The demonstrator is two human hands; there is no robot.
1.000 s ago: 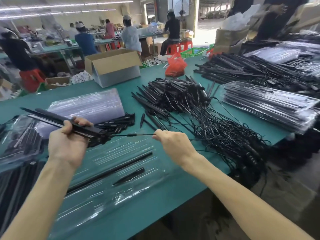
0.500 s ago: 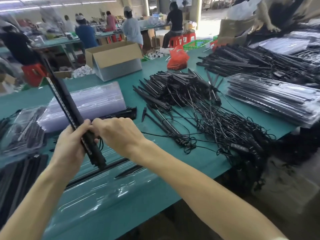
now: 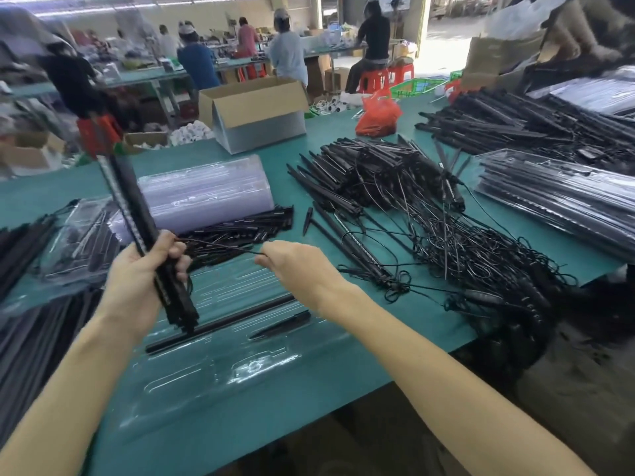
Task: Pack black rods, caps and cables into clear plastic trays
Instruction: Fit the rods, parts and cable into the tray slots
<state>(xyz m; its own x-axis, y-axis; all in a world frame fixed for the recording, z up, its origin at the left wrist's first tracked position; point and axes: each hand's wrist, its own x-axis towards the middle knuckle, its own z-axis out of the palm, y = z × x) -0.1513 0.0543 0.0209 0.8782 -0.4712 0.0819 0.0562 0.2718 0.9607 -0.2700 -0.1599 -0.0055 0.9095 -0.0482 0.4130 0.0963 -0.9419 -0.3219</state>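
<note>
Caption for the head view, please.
Left hand grips a black rod while right hand pinches a thin cable above a clear tray.

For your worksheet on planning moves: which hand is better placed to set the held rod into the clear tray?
Left, probably: the left hand grips the rod directly over the tray, while the right hand only pinches the thin cable.

My left hand (image 3: 144, 269) covers the middle of the long black rod (image 3: 126, 197); its top end is blurred. Right of the rod, my right hand (image 3: 295, 266) hides the fingertips meeting the thin black cable (image 3: 220, 246). Farther right, stacked clear plastic trays (image 3: 549, 197) run off-frame.
</note>
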